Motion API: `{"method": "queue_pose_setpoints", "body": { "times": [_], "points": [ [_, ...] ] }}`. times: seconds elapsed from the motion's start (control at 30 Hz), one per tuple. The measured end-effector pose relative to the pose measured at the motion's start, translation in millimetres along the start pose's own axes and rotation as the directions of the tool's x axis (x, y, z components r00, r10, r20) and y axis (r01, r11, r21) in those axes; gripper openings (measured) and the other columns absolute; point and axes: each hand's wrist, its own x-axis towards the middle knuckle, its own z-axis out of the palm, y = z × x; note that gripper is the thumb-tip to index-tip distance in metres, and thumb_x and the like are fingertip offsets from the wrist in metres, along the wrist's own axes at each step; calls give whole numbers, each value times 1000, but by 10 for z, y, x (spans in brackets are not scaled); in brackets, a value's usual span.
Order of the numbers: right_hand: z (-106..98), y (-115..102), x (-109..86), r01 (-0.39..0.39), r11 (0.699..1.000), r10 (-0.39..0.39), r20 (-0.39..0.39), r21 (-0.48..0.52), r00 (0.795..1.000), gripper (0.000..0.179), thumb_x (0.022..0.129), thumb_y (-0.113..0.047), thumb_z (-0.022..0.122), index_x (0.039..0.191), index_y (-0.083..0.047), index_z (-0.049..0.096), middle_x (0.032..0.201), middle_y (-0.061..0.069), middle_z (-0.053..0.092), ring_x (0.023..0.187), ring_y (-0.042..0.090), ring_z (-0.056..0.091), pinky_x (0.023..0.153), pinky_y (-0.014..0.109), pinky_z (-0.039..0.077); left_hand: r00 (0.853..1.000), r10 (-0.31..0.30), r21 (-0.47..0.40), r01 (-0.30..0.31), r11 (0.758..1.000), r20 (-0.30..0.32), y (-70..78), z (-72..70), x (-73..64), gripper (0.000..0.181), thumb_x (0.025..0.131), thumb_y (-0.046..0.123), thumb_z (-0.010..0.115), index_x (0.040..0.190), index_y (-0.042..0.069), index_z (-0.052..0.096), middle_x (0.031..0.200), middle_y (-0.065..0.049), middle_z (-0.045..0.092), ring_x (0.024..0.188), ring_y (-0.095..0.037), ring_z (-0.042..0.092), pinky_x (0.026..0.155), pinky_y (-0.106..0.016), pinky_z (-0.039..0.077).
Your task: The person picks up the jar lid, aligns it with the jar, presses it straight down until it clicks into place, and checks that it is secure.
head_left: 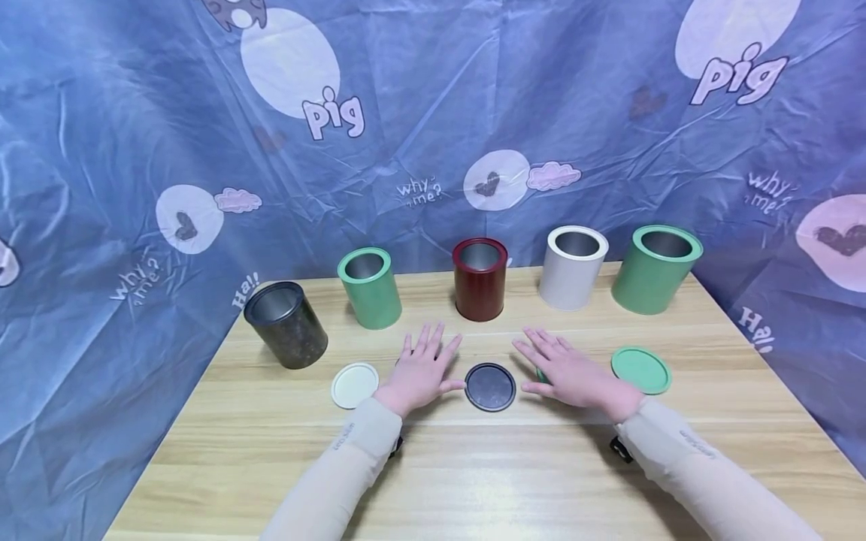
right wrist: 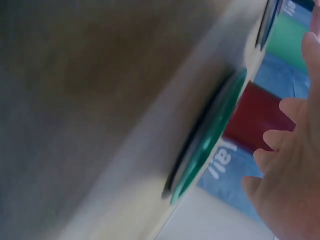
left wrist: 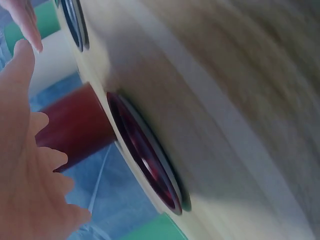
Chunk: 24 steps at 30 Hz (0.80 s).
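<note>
My left hand (head_left: 421, 374) hovers, fingers spread, over a dark red lid (left wrist: 142, 152), which it mostly hides in the head view. My right hand (head_left: 578, 378) is likewise spread above a small green lid (right wrist: 212, 137), of which only a sliver shows from the head. Neither hand holds anything. Between the hands lies a black lid (head_left: 490, 388) flat on the table. Left of my left hand is a white lid (head_left: 355, 385); beyond my right hand lies a larger green lid (head_left: 641, 370).
Along the table's (head_left: 473, 481) back stand open canisters: black (head_left: 294, 338), leaning in view at far left, smaller green (head_left: 374, 300), dark red (head_left: 480, 293), white (head_left: 571, 282) and larger green (head_left: 651, 279). A blue printed cloth (head_left: 406, 98) hangs close behind them.
</note>
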Motion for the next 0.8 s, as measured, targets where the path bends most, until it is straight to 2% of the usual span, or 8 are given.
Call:
{"method": "queue_pose_setpoints", "body": {
  "times": [0.17, 0.33, 0.8],
  "points": [
    [57, -58, 10, 31, 999, -32, 20, 8, 999, 77, 91, -46, 60, 150, -5, 33, 157, 25, 23, 144, 45, 22, 113, 63, 25, 999, 37, 1, -37, 999, 14, 64, -22, -2, 81, 90, 61, 52, 154, 20, 26, 161, -18, 15, 148, -39, 14, 116, -60, 21],
    [45, -112, 17, 38, 999, -39, 60, 20, 997, 78, 91, -49, 59, 150, -4, 34, 156, 24, 26, 144, 44, 24, 112, 63, 26, 998, 56, 52, -58, 997, 33, 96, -15, 23, 83, 89, 63, 51, 155, 21, 25, 161, -18, 16, 148, -39, 15, 117, -59, 22],
    [43, -191, 57, 33, 999, -37, 147, 26, 988, 83, 91, -53, 57, 149, -1, 32, 155, 26, 26, 143, 46, 24, 113, 63, 26, 992, 80, 113, -91, 989, 101, 159, -9, 62, 89, 86, 67, 52, 154, 16, 26, 159, -14, 24, 148, -33, 20, 117, -54, 25]
  ]
}}
